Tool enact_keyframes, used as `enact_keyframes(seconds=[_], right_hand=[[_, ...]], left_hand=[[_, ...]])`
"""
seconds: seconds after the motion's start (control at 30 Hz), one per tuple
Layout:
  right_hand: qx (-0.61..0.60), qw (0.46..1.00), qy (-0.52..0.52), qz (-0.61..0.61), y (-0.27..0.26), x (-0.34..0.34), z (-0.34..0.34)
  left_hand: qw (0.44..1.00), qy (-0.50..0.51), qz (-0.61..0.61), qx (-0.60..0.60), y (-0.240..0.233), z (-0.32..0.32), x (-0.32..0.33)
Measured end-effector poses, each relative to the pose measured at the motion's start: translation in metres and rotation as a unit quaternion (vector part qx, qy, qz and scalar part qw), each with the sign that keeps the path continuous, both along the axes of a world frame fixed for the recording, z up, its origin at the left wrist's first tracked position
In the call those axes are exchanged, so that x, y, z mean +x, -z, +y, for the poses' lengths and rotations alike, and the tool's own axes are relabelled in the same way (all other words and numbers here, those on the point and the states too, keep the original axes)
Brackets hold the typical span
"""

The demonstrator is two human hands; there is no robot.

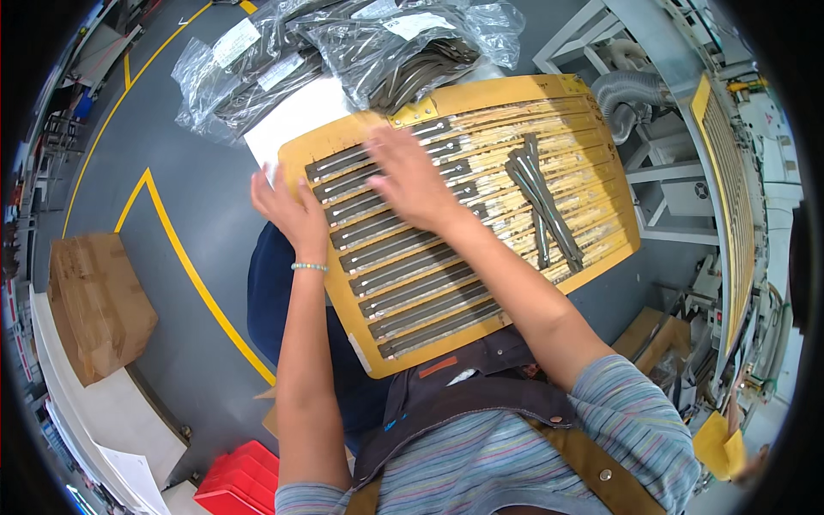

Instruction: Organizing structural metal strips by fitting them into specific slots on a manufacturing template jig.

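A yellow slotted board (508, 92) lies tilted before me, close to my lap. Dark zippers (386, 253) with metallic pulls sit side by side in the slots of its left half. My right hand (409, 177), slightly blurred and with fingers apart, is over the upper zippers; whether it touches them I cannot tell. At the board's upper left edge is my left hand (293, 215), fingers spread and nothing seen in it. Several loose zippers (547, 206) lie crossed over the slots of the right half. A riveted yellow tab (413, 114) is on the far rim.
Clear plastic bags (418, 48) of dark zippers, with labels, rest on a white surface (299, 119) beyond the board. To the right stand a metal frame with a flexible duct (631, 90) and another slotted board (730, 225). A cardboard box (96, 302) and red bin (241, 479) are left.
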State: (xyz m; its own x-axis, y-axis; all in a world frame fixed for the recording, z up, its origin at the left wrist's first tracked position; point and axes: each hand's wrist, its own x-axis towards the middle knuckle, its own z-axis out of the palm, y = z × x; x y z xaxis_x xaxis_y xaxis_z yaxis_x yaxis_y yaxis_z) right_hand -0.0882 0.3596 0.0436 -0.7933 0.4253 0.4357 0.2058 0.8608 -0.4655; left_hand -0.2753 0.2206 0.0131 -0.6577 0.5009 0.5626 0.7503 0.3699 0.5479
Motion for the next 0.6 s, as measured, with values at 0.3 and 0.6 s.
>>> enact_keyframes(seconds=[0.3,0.6], right_hand=[[0.026,0.987,0.115,-0.107,0.033,0.093,0.079],[0.068,0.979,0.096,-0.168,0.033,0.090,0.074]], left_hand=[[0.913,0.378,0.041,-0.150,-0.013,0.087,0.063],[0.887,0.399,0.066,-0.224,-0.016,0.080,0.031]])
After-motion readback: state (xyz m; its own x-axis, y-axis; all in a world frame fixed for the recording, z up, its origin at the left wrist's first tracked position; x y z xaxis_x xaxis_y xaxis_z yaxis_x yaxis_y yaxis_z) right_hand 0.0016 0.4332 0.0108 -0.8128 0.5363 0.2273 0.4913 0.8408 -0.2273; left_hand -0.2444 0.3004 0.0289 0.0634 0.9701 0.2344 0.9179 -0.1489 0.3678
